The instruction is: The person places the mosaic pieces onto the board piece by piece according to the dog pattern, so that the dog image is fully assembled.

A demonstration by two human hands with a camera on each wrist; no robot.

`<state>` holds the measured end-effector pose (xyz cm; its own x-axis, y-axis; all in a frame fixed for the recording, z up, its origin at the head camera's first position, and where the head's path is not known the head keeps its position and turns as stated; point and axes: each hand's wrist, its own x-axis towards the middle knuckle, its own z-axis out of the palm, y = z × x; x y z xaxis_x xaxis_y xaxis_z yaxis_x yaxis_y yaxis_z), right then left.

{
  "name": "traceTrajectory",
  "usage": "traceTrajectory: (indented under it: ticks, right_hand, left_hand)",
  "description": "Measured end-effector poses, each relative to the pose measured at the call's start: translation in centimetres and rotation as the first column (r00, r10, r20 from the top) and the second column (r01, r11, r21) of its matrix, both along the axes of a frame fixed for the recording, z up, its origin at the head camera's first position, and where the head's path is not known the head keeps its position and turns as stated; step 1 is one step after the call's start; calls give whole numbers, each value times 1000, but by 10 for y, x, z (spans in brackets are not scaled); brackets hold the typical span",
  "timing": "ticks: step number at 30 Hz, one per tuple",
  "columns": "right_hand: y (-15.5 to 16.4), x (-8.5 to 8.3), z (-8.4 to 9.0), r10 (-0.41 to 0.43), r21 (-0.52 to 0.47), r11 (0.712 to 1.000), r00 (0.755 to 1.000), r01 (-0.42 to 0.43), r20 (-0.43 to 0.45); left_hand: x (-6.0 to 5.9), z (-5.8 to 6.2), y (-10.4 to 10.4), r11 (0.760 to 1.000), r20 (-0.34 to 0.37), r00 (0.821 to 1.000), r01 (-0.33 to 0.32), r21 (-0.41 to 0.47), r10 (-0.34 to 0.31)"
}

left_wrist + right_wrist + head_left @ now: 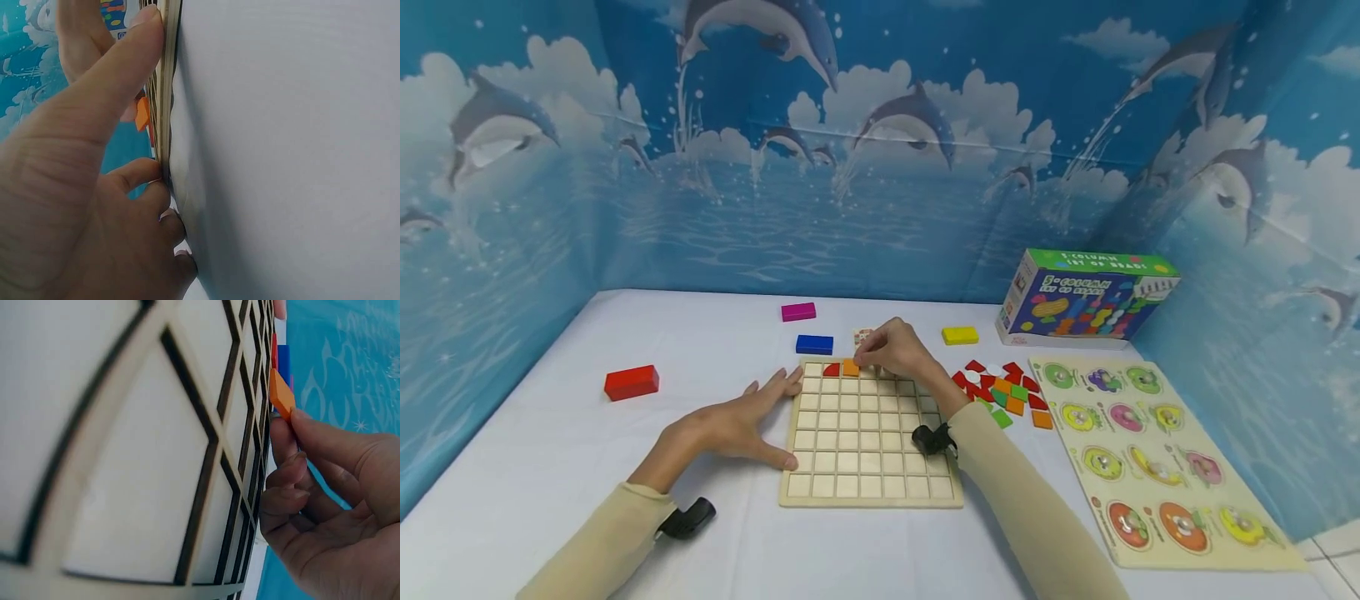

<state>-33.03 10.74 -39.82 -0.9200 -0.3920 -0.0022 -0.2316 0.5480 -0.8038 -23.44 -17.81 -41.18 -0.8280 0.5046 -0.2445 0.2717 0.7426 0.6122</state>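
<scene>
A wooden grid board [868, 437] lies flat on the white table [550, 467], directly in front of the person. Its square cells are bare except in the far row, where a red piece [831, 369] sits in the second cell from the left.

Right hand [898, 352]: the fingers are curled, and the thumb and fingertips pinch an orange piece [851, 367] at the far row of the board, just beside the red piece. In the right wrist view the orange piece [280, 394] stands tilted over the board's edge, gripped by the fingertips [299, 422]; whether it is seated in a cell cannot be told.

Left hand [737, 425]: the fingers are straight and spread, resting flat on the table. The thumb and fingertips press against the left edge of the board. The left wrist view shows the thumb [125, 69] lying along the board's rim [167, 81].

A loose pile of red, orange and green pieces [1003, 392] lies on the table just right of the board. Further right is a peg puzzle [1157, 467] with round fruit pictures. A coloured box [1086, 300] stands near the back wall. Four blocks lie apart on the table: red [632, 382], blue [815, 344], magenta [798, 312] and yellow [960, 335].
</scene>
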Motion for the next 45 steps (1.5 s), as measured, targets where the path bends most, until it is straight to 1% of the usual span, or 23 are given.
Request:
traceTrajectory:
  ticks: [9, 12, 16, 21, 23, 26, 28, 30, 31, 33, 35, 38, 41, 43, 45]
  right_hand:
    - [-4, -1, -3, -6, 55, 998, 1000, 7, -22]
    - [-6, 0, -2, -13, 67, 998, 1000, 14, -16]
    - [-7, 0, -2, 7, 75, 997, 1000, -6, -10]
    - [1, 0, 4, 87, 76, 993, 996, -87, 4]
    - [8, 2, 6, 135, 81, 988, 991, -134, -5]
    - [26, 5, 10, 229, 93, 970, 971, -223, -61]
    - [43, 7, 12, 285, 95, 957, 953, -275, -103]
    - [63, 8, 14, 309, 94, 950, 942, -298, -132]
    - [74, 9, 15, 301, 96, 952, 944, -290, -138]
    - [98, 11, 16, 260, 111, 963, 954, -246, -147]
    - [119, 12, 17, 188, 134, 977, 970, -169, -153]
    - [143, 11, 14, 74, 169, 985, 983, -46, -167]
    - [156, 8, 5, -54, 182, 980, 991, 76, -125]
    - [161, 7, 0, -123, 182, 974, 988, 138, -89]
    - [164, 6, -5, -168, 178, 968, 984, 176, -62]
  left_hand:
    - [-1, 1, 2, 1000, 0, 1000, -4, -15, 4]
    - [-1, 1, 2, 1000, 1, 1000, -1, -13, 1]
    - [-1, -1, 1, 1000, 8, 1000, -6, -13, 6]
    - [-1, -1, 0, 1000, 6, 1000, -6, -7, 6]
    - [-1, -2, 0, 1000, 0, 1000, 1, -1, -1]
    - [0, -3, -1, 1000, -11, 1000, 8, 4, -8]
    - [0, -4, 0, 1000, -18, 1000, 15, 9, -15]
    - [0, -3, -1, 1000, -24, 1000, 15, 10, -14]
    - [0, -3, 0, 1000, -25, 1000, 14, 12, -14]
    - [0, -2, 1, 1000, -27, 1000, 14, 16, -13]
    - [0, 0, 1, 1000, -23, 1000, 9, 13, -8]
    - [0, 2, 1, 1000, -14, 1000, 2, 6, -2]
    - [1, 2, 0, 1000, -8, 1000, -1, 1, 1]
    - [1, 1, 0, 1000, -12, 1000, 4, 6, -4]
    - [2, -1, 0, 1000, -11, 1000, 9, 12, -8]
